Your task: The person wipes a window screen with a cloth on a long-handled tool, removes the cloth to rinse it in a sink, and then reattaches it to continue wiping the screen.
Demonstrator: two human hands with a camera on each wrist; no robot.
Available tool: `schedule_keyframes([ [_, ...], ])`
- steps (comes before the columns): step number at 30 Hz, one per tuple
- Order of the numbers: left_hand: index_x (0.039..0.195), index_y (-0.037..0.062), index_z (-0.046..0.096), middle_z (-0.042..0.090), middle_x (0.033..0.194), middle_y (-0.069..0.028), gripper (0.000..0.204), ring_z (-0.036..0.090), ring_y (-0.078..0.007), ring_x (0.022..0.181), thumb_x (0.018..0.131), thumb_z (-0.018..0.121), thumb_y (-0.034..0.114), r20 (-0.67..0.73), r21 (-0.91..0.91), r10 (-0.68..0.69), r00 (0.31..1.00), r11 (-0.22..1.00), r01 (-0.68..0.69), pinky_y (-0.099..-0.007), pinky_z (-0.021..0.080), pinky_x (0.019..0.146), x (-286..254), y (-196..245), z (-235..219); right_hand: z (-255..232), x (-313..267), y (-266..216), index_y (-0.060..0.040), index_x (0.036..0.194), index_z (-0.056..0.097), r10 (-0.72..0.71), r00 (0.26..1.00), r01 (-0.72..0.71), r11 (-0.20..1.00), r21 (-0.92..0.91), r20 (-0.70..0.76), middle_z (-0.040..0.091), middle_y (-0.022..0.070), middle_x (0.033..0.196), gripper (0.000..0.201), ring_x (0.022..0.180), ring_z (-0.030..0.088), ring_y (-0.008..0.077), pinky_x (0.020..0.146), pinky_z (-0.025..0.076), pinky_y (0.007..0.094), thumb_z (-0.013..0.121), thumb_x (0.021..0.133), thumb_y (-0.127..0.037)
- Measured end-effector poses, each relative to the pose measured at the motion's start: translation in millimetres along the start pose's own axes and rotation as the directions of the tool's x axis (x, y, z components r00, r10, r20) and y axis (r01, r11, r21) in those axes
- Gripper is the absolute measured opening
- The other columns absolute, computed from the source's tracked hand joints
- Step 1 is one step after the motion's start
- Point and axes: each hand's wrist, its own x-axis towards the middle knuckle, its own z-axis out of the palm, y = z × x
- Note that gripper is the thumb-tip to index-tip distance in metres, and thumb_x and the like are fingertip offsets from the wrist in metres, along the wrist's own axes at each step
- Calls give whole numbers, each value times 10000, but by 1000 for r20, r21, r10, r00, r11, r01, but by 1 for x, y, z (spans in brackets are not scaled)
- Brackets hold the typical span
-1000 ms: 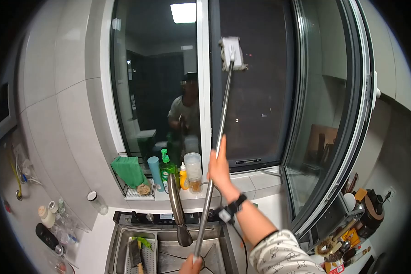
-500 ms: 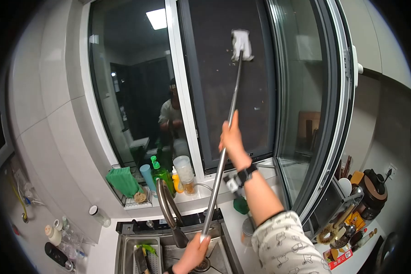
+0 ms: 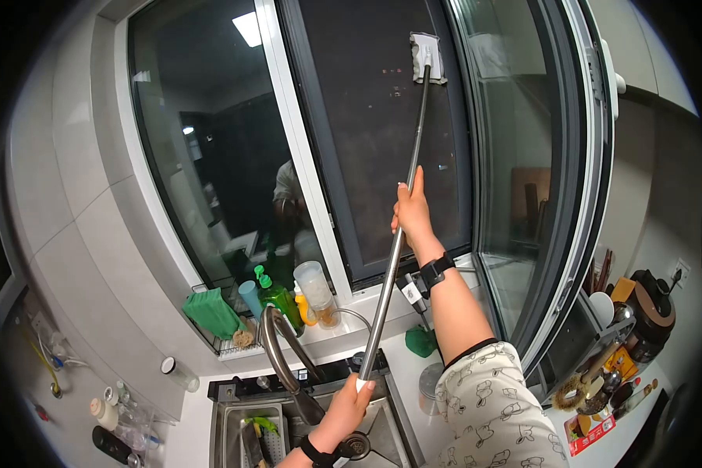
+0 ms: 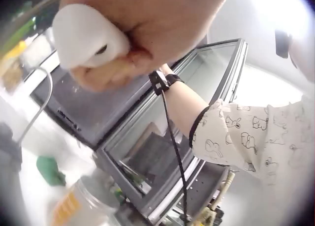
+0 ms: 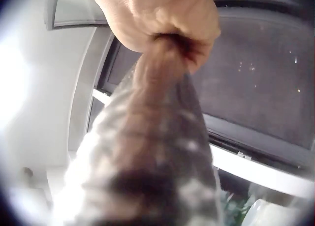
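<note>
A flat mop (image 3: 394, 273) with a long metal pole slants up from the sink to the window. Its white head, with a greyish cloth edge (image 3: 438, 80), lies against the dark window screen (image 3: 359, 148) near the upper right. My right hand (image 3: 413, 217) grips the pole about midway, index finger stretched along it. Lower down, over the sink, my left hand (image 3: 345, 412) holds the pole's white end. That rounded white end cap (image 4: 86, 36) pokes out of the fist in the left wrist view. The shiny pole (image 5: 157, 137) fills the lower middle of the right wrist view.
A curved faucet (image 3: 277, 351) rises over the steel sink (image 3: 402, 437), where a knife and green peppers lie. Bottles (image 3: 277, 300) and a green cloth (image 3: 213, 313) line the sill. The opened window sash (image 3: 515, 156) stands at right, above utensils on the counter.
The mop head has slid to the right across the screen, and both hands have moved right with the pole. My left hand has come further into view. The head view has tilted and shifted.
</note>
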Motion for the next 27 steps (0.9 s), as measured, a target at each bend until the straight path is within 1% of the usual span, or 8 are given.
schedule_keyframes([
  [4,936,3,435,556,689,-230,284,561,-430,709,899,493,278,-76,85,-24,997,996,30,-436,427,574,-34,-34,2,4,-42,22,-224,1407,-6,52,999,-53,998,-33,-7,389,23,516,611,335,405,119,292,379,264,378,933,-206],
  [5,876,31,440,521,586,-69,233,520,-159,505,911,484,257,-101,143,55,993,989,-41,-318,420,482,-45,-68,5,4,-58,44,-228,1405,-44,56,998,-55,997,-54,20,390,25,511,630,327,408,131,294,389,274,372,933,-197],
  [7,989,-22,483,566,783,-230,252,567,-384,751,907,468,217,-94,106,49,994,994,-39,-398,446,660,-76,-63,12,-2,-78,71,-236,1405,-58,109,993,-108,994,-29,37,385,22,507,628,333,415,127,295,389,271,356,934,-188],
  [15,931,0,436,561,698,-246,290,552,-449,730,895,505,279,-31,96,-38,999,995,41,-441,435,576,-26,-42,19,-15,-36,46,-220,1409,-3,65,997,-71,991,-116,-51,423,37,484,607,327,429,139,307,402,282,364,927,-196],
  [16,858,23,450,523,578,-91,260,537,-193,510,908,493,275,-86,98,35,996,995,-27,-324,422,482,-20,-68,23,-11,-39,51,-220,1409,-3,75,996,-79,990,-114,-44,423,37,484,607,327,429,139,307,402,282,364,927,-196],
  [19,857,19,454,528,573,-96,268,546,-195,512,909,490,280,-142,159,62,988,986,-39,-325,420,478,-33,-75,6,0,-47,61,-222,1408,-25,48,998,-50,995,-83,-31,437,45,503,622,332,436,144,316,409,282,366,924,-190],
  [20,918,10,446,572,693,-234,297,566,-441,716,900,486,304,-114,154,6,993,988,11,-451,437,567,-47,-73,-2,8,-65,72,-225,1406,-38,62,998,-62,997,-52,-18,443,48,511,630,333,437,146,320,411,282,366,924,-186],
  [27,991,-32,491,572,817,-281,273,542,-453,822,907,471,227,-110,123,-34,993,991,47,-442,434,629,-107,-85,20,7,-128,114,-239,1400,-64,203,979,-202,979,-19,26,453,56,522,647,336,446,154,317,412,289,366,921,-177],
])
